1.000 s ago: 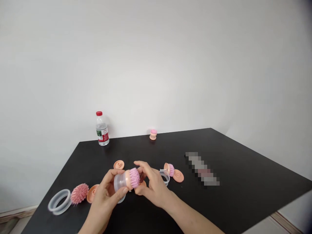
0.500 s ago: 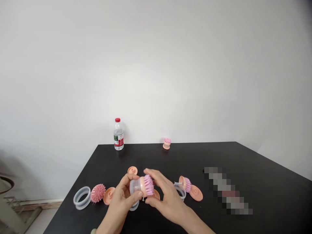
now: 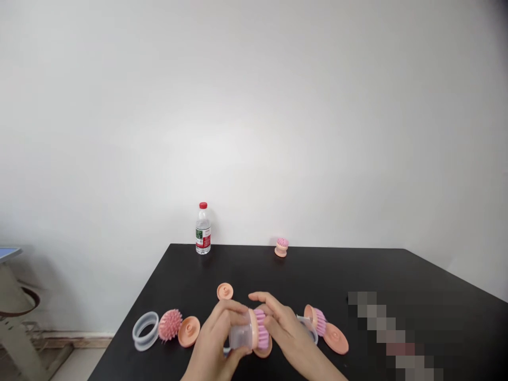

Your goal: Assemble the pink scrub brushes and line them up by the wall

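My left hand is closed round the translucent plastic body of a scrub brush, holding it tilted on its side. The brush's peach collar and pink bristles point right. My right hand is at the bristle end, thumb and curled fingers against the bristles, index finger stretched out above. Below the bristles lies a peach disc, partly hidden. Just beyond my left hand is another peach disc. Behind my right hand, a translucent ring is half covered.
To the left lie a translucent ring, a pink bristle head and a peach cap. On the right are a bristle piece and an oval peach cap. A water bottle and a small brush stand at the back.
The view has shifted, so things on the table appear lower and farther right. My right hand has come in against the bristles, its thumb now over them. My left hand still holds the brush.
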Demonstrator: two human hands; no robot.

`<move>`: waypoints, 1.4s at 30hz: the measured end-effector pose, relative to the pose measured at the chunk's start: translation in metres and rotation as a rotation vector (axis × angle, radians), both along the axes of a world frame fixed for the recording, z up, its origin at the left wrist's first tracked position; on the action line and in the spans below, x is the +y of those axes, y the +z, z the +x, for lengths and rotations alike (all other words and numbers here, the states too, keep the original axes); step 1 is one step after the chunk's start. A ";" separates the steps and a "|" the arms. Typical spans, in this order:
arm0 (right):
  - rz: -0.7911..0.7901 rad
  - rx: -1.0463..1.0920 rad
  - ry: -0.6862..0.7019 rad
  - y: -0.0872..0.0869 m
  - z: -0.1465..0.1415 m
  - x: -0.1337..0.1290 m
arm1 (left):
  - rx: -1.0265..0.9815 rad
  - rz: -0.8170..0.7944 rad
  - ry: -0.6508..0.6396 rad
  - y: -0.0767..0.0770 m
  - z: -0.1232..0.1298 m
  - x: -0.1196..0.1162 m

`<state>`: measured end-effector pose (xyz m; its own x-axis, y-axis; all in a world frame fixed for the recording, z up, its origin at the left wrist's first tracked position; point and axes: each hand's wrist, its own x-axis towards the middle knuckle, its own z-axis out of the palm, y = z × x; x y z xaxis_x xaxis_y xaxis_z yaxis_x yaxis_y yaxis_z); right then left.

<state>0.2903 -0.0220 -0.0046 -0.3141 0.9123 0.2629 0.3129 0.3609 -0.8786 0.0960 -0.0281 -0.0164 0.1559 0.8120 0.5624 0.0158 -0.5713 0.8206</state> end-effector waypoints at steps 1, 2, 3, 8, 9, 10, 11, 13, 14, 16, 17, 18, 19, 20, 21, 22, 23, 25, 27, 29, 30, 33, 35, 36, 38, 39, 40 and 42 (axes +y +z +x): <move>0.019 -0.006 -0.001 0.003 0.001 0.003 | -0.052 -0.018 0.044 0.004 -0.004 0.001; 0.033 -0.007 -0.020 0.006 0.002 0.006 | -0.143 -0.076 0.104 0.008 -0.010 0.002; 0.037 -0.015 -0.049 0.010 0.001 0.011 | -0.252 -0.160 0.165 0.012 -0.015 0.004; 0.135 -0.373 -0.038 0.025 -0.021 0.053 | -0.694 -0.501 0.183 0.026 -0.035 0.018; 0.157 -0.478 0.011 0.024 -0.029 0.064 | -0.730 -0.521 0.146 0.026 -0.035 0.019; 0.156 -0.545 0.053 0.022 -0.038 0.076 | -0.752 -0.530 0.120 0.025 -0.034 0.020; 0.146 -0.586 0.086 0.018 -0.047 0.086 | -0.766 -0.533 0.103 0.024 -0.032 0.020; 0.120 -0.624 0.141 0.009 -0.062 0.105 | -0.782 -0.535 0.083 0.021 -0.029 0.021; 0.112 -0.630 0.158 0.005 -0.069 0.113 | -0.790 -0.535 0.076 0.019 -0.029 0.021; 0.110 -0.620 0.169 0.000 -0.076 0.124 | -0.794 -0.531 0.064 0.017 -0.030 0.022; 0.115 -0.602 0.160 -0.001 -0.077 0.127 | -0.794 -0.525 0.062 0.016 -0.032 0.023; 0.122 -0.578 0.144 -0.001 -0.076 0.128 | -0.790 -0.518 0.060 0.016 -0.033 0.024; 0.131 -0.545 0.118 0.001 -0.074 0.129 | -0.780 -0.510 0.056 0.015 -0.034 0.024; 0.143 -0.504 0.084 0.003 -0.071 0.127 | -0.765 -0.502 0.052 0.015 -0.035 0.025; 0.153 -0.455 0.046 0.006 -0.066 0.124 | -0.747 -0.496 0.048 0.015 -0.036 0.025; 0.159 -0.399 0.009 0.009 -0.060 0.119 | -0.729 -0.494 0.040 0.014 -0.036 0.025; 0.161 -0.342 -0.021 0.012 -0.055 0.112 | -0.719 -0.494 0.033 0.014 -0.035 0.025; 0.155 -0.228 -0.058 0.017 -0.044 0.094 | -0.724 -0.500 0.007 0.012 -0.032 0.025; 0.106 0.018 -0.061 0.019 -0.036 0.072 | -0.746 -0.529 -0.046 0.010 -0.028 0.024; 0.026 0.357 -0.038 0.016 -0.032 0.051 | -0.763 -0.572 -0.109 0.009 -0.022 0.022; -0.011 0.514 -0.021 0.014 -0.032 0.041 | -0.767 -0.591 -0.141 0.007 -0.018 0.021; -0.047 0.738 0.027 0.003 -0.036 0.020 | -0.763 -0.624 -0.224 0.002 -0.009 0.017; -0.032 0.767 0.034 -0.004 -0.039 0.013 | -0.747 -0.634 -0.258 -0.002 -0.005 0.015; -0.022 0.765 0.032 -0.006 -0.040 0.010 | -0.737 -0.638 -0.263 -0.003 -0.004 0.015; -0.012 0.731 0.024 -0.010 -0.038 0.008 | -0.711 -0.643 -0.262 -0.006 -0.003 0.015; -0.014 0.706 0.019 -0.012 -0.036 0.007 | -0.694 -0.643 -0.261 -0.007 -0.003 0.015; -0.019 0.682 0.013 -0.013 -0.034 0.007 | -0.674 -0.642 -0.262 -0.007 -0.003 0.015; -0.022 0.636 0.011 -0.015 -0.027 0.007 | -0.615 -0.631 -0.265 -0.008 -0.003 0.014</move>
